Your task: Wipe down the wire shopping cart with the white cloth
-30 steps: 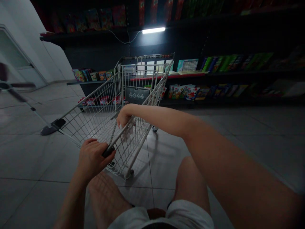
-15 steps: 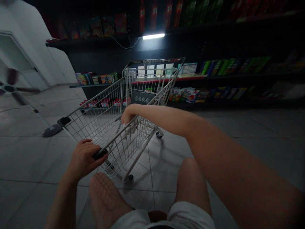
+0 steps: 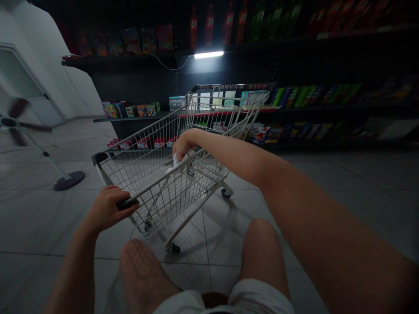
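Tiled shop floor (image 3: 49, 218), wire shopping cart (image 3: 122, 172) with long axis running forward. Left hand (image 3: 108, 207) curled around cart handle (image 3: 127, 203); right hand (image 3: 183, 146) on white crumpled item (image 3: 178, 162), pinch unclear.

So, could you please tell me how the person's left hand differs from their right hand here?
The left hand grips the black handle of the cart, while the right hand reaches inside onto a crumpled white cloth. The left hand is nearer the body; the right arm stretches further out. Both are bare.

Left hand (image 3: 106, 207) gripping shopping cart handle (image 3: 127, 203), right hand (image 3: 185, 146) holding white cloth (image 3: 178, 161)
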